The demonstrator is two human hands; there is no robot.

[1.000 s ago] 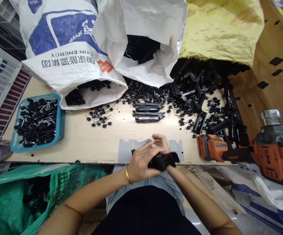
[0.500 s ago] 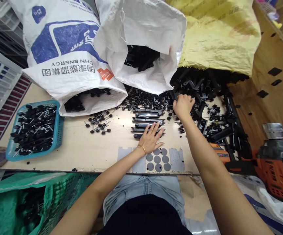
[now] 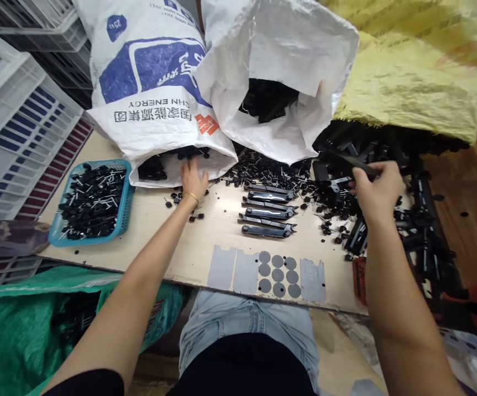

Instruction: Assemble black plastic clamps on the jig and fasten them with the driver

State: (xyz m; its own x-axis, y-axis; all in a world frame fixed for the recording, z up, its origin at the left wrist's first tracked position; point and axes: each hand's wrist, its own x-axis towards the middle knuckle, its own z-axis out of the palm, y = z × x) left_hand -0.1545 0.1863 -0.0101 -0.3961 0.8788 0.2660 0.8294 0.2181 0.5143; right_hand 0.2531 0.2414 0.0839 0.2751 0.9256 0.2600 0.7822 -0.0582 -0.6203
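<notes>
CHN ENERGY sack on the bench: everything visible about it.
The CHN ENERGY sack is white and looks like woven plastic, printed with a large blue panel, dark lettering that reads upside down, and an orange logo. Its mouth end rests on the pale tabletop, gaping toward the person, with black parts visible inside. The left hand is at the opening; contact is unclear. A second white sack adjoins it; a teal basket sits left of the mouth.

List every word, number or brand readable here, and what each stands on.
"CHN ENERGY": on the left white bag, upside down.
"国家能源集团": same bag, upside down.
"25kg": blue oval on that bag.
Too blurred or faint to read: that bag's other lettering; print on the yellow bag, green bag and orange battery.
</notes>
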